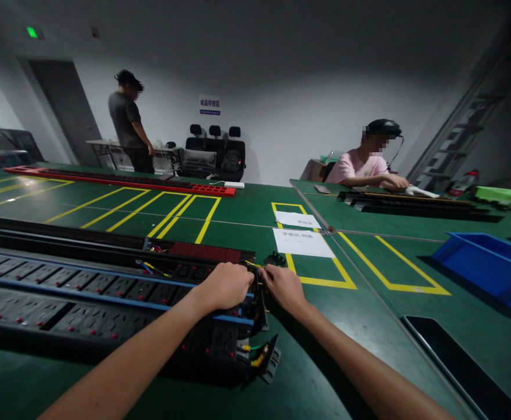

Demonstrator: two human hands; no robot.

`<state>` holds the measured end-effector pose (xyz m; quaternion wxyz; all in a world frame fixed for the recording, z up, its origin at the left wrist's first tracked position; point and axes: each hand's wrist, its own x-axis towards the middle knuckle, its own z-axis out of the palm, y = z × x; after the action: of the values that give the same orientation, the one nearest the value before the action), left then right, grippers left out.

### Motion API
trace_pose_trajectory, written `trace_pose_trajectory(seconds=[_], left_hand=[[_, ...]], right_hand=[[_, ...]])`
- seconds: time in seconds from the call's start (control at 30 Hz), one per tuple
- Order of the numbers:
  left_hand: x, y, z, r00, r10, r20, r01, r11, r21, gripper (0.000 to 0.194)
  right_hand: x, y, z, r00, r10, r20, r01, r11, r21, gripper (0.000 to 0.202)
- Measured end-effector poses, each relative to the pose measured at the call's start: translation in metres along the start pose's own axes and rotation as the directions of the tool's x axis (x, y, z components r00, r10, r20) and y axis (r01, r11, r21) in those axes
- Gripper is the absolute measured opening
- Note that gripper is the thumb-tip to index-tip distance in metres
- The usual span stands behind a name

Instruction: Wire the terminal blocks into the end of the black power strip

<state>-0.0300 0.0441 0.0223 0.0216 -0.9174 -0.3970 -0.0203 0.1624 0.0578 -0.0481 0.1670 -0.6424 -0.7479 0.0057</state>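
Long black power strips (pixel 102 319) with rows of sockets and red dots lie side by side in front of me, some edged in blue. My left hand (pixel 229 286) is closed over the right end of a blue-edged strip (pixel 144 290). Beside it, my right hand (pixel 282 287) is closed in a pinch at that same end. A yellow wire (pixel 252 265) shows by the fingers; whatever is inside either grip is hidden. At the nearest strip's end, a black end plate (pixel 269 363) hangs tilted on green and yellow wires.
Yellow tape and paper sheets (pixel 303 242) mark the green table (pixel 325 326). A red strip (pixel 212 189) lies along the back. On the right are a blue bin (pixel 487 262) and a dark flat panel (pixel 457 361). One person sits across the table; another stands behind.
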Motion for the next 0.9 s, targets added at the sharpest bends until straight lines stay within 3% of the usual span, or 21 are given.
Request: trace_pose_trajectory(seconds=[0.9], left_hand=[[0.0004,-0.0011,0.0015,1.000,0.000,-0.008,0.000,1.000,-0.013,0.026]], right_hand=[[-0.0007,0.0000,0.0005,1.000,-0.011,0.008,0.012,1.000,-0.009,0.036]])
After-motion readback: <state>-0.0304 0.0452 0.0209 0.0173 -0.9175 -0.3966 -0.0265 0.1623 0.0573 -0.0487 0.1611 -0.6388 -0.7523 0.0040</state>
